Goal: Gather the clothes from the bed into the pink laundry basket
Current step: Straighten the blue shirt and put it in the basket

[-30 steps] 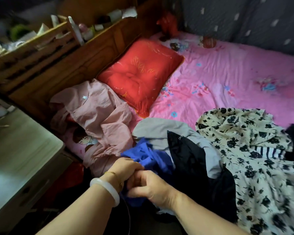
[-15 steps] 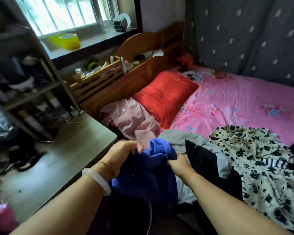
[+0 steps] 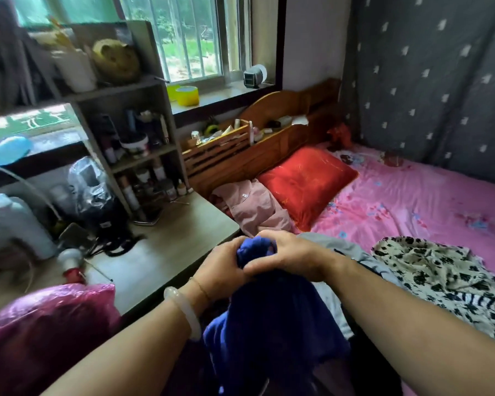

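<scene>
We are in a bedroom at home. We see a bed (image 3: 412, 201) with a pink sheet. A red pillow (image 3: 306, 184) lies at its head. Beside the bed stands a desk (image 3: 166, 241) with a shelf (image 3: 137, 155) of little bottles.

The blue garment (image 3: 272, 318) is now lifted off the bed and hangs under both hands. The left hand (image 3: 220, 271) and right hand (image 3: 290, 257) now meet, bunching its top together.
</scene>
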The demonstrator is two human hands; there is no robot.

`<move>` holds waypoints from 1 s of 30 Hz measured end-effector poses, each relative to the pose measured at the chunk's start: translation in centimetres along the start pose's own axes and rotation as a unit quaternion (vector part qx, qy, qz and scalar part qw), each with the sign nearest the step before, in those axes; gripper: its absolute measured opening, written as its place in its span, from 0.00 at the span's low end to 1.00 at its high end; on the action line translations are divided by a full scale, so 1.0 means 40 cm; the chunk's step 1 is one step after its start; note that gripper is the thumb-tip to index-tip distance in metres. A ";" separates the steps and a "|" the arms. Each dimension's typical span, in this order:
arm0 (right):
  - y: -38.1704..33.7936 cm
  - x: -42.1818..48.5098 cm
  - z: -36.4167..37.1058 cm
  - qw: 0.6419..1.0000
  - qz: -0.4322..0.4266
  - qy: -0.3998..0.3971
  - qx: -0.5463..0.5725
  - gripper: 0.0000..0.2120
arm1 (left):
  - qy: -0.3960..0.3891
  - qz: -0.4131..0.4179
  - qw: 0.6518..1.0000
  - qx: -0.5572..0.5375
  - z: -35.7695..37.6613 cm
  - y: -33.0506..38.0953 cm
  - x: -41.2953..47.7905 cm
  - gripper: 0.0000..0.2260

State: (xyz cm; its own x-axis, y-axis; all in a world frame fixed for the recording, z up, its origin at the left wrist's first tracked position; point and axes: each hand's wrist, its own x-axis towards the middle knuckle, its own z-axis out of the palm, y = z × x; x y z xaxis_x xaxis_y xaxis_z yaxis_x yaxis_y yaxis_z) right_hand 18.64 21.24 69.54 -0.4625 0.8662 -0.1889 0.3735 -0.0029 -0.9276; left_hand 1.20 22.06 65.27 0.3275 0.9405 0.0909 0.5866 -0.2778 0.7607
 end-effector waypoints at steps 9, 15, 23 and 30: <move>0.106 -0.053 0.040 0.965 0.043 0.178 -0.190 0.09 | 0.036 -0.124 0.988 -0.087 -0.096 -0.041 -0.125 0.19; 0.016 -0.068 0.064 0.996 0.032 0.085 -0.002 0.11 | 0.033 -0.064 0.996 -0.047 -0.124 -0.036 -0.170 0.08; 0.024 -0.074 0.054 0.964 -0.029 0.065 -0.255 0.08 | 0.051 -0.045 0.997 -0.031 -0.133 -0.030 -0.185 0.09; 0.094 -0.083 -0.020 0.899 0.035 0.063 -0.433 0.09 | 0.078 -0.102 0.992 -0.020 -0.146 -0.040 -0.176 0.06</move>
State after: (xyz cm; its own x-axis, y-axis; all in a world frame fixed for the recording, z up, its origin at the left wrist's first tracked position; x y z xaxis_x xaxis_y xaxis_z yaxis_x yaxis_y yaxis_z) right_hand 22.24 18.75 66.93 -0.3397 0.9288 -0.1480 0.9085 0.2833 -0.3071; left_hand -6.38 17.04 67.16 0.0848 0.9960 0.0275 0.5978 -0.0730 0.7983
